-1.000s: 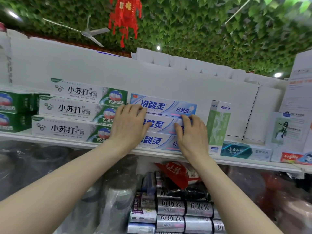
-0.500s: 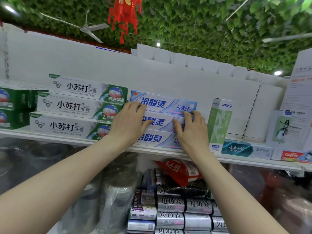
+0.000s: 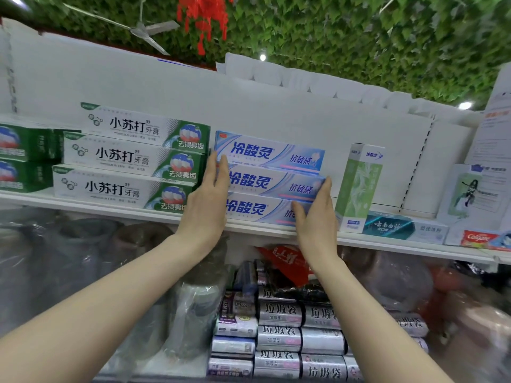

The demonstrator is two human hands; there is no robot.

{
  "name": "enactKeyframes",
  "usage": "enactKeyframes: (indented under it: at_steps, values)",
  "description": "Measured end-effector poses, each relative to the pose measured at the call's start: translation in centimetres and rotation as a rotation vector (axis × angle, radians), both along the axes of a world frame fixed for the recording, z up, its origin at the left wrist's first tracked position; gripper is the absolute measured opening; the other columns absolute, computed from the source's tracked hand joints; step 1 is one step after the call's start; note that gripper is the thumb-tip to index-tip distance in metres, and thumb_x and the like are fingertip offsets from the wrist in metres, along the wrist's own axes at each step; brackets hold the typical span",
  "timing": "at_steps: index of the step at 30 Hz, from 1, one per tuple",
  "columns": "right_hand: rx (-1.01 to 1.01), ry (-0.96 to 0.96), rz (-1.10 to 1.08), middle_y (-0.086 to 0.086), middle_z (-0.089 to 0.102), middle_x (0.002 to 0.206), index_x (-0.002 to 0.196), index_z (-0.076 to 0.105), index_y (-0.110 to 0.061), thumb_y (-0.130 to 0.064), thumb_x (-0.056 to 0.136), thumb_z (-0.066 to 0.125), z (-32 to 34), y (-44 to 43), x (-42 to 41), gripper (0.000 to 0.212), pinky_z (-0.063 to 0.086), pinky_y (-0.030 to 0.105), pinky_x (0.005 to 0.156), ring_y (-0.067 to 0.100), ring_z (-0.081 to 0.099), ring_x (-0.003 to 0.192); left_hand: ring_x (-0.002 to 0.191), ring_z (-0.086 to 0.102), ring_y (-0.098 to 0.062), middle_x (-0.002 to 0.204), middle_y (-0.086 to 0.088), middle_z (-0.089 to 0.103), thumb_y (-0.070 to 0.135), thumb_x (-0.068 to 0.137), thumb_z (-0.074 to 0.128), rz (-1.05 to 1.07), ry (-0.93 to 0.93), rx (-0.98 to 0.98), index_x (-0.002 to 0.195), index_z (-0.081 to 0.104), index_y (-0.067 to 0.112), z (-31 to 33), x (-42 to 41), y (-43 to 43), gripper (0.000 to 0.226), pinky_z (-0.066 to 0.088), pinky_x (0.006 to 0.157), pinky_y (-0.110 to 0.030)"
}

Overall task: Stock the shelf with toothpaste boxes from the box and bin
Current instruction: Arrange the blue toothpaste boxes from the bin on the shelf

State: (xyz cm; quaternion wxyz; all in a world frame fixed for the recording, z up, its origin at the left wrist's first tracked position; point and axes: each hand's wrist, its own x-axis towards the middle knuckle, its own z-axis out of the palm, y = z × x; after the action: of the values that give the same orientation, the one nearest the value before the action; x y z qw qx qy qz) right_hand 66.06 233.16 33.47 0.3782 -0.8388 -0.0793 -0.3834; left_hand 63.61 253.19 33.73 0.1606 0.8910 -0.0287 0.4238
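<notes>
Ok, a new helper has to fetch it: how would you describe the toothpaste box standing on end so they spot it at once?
Find the long white shelf below the leafy green ceiling. Right of its stack of three pale blue boxes stands the upright box. It stands on end, tall with a pale green front, while the boxes either side lie flat.

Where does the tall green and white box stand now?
The tall green and white box stands upright on the shelf, right of centre in the head view, between the stack of blue toothpaste boxes and a flat teal box.
</notes>
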Motion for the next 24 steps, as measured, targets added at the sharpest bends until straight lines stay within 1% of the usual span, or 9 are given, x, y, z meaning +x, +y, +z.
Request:
enactKeyframes:
  at_steps: [4,6,7,9,10,12,15,18,24]
  values:
    - [0.014,0.016,0.010,0.003,0.026,0.159,0.157,-0.001,-0.016,-0.021,0.099,0.055,0.2,0.1,0.0,0.081,0.030,0.031,0.110,0.021,0.035,0.139,0.083,0.063,-0.037,0.163,-0.005,-0.004,-0.006,0.088,0.054,-0.021,-0.004,-0.051,0.154,-0.001,0.011,0.0,-0.1,-0.2,0.088,0.050,0.070,-0.040]
    - [0.017,0.016,0.019,0.005,0.029,0.157,0.157,0.000,-0.016,-0.025,0.098,0.056,0.2,0.0,-0.1,0.082,0.031,0.032,0.109,0.021,0.036,0.138,0.103,0.061,-0.038,0.163,-0.006,-0.004,0.001,0.091,0.054,-0.057,0.000,-0.070,0.154,-0.001,0.009,0.2,-0.4,-0.3,0.084,0.049,0.082,-0.042]
    - [0.022,0.004,0.027,0.006,0.032,0.155,0.157,0.002,-0.015,-0.028,0.098,0.057,0.2,-0.2,-0.2,0.081,0.031,0.032,0.109,0.021,0.036,0.138,0.120,0.053,-0.037,0.163,-0.007,-0.003,0.007,0.093,0.054,-0.088,-0.002,-0.089,0.154,0.000,0.008,0.4,-0.5,-0.5,0.081,0.046,0.093,-0.042]
    - [0.057,-0.026,0.047,0.007,0.031,0.156,0.156,0.008,-0.012,-0.033,0.097,0.056,0.7,-0.5,-0.1,0.079,0.027,0.030,0.112,0.021,0.032,0.141,0.146,0.022,-0.028,0.162,-0.011,-0.002,0.016,0.097,0.053,-0.145,-0.027,-0.125,0.154,0.000,0.004,1.0,-0.7,-0.9,0.078,0.029,0.112,-0.037]
    - [0.079,-0.028,0.060,0.006,0.027,0.158,0.156,0.009,-0.011,-0.033,0.098,0.055,1.2,-0.7,0.1,0.078,0.023,0.028,0.113,0.019,0.028,0.144,0.149,0.009,-0.025,0.162,-0.013,-0.004,0.019,0.098,0.052,-0.154,-0.032,-0.138,0.153,-0.001,0.003,1.4,-0.6,-1.1,0.078,0.019,0.118,-0.035]
    - [0.099,0.000,0.091,0.004,0.021,0.161,0.156,0.008,-0.010,-0.034,0.098,0.055,2.5,-1.1,0.4,0.078,0.019,0.023,0.112,0.017,0.023,0.147,0.149,0.000,-0.025,0.161,-0.015,-0.006,0.025,0.099,0.050,-0.144,-0.001,-0.181,0.152,-0.004,0.002,2.6,-0.3,-1.2,0.080,0.011,0.119,-0.033]
    - [0.092,0.099,0.138,0.004,0.024,0.161,0.157,0.005,-0.011,-0.041,0.099,0.052,4.0,-1.5,1.1,0.081,0.023,0.027,0.113,0.019,0.027,0.146,0.147,0.014,-0.030,0.161,-0.018,0.007,0.031,0.098,0.050,-0.136,0.082,-0.235,0.153,0.003,0.000,4.4,0.6,-1.1,0.078,0.020,0.117,-0.040]
    - [0.103,0.180,0.172,0.006,0.040,0.152,0.157,0.006,-0.015,-0.048,0.098,0.050,4.4,-1.8,1.7,0.081,0.032,0.035,0.111,0.024,0.039,0.139,0.134,0.038,-0.035,0.152,-0.019,0.031,0.033,0.096,0.050,-0.121,0.110,-0.239,0.148,0.019,-0.001,5.1,1.4,-1.1,0.070,0.036,0.108,-0.046]
    - [0.109,0.160,0.184,0.007,0.051,0.142,0.157,0.010,-0.017,-0.048,0.098,0.050,4.1,-2.1,2.5,0.078,0.037,0.033,0.101,0.026,0.047,0.130,0.130,0.041,-0.035,0.146,-0.019,0.038,0.028,0.094,0.053,-0.105,0.099,-0.254,0.146,0.025,-0.002,5.2,1.6,-1.2,0.066,0.037,0.107,-0.048]
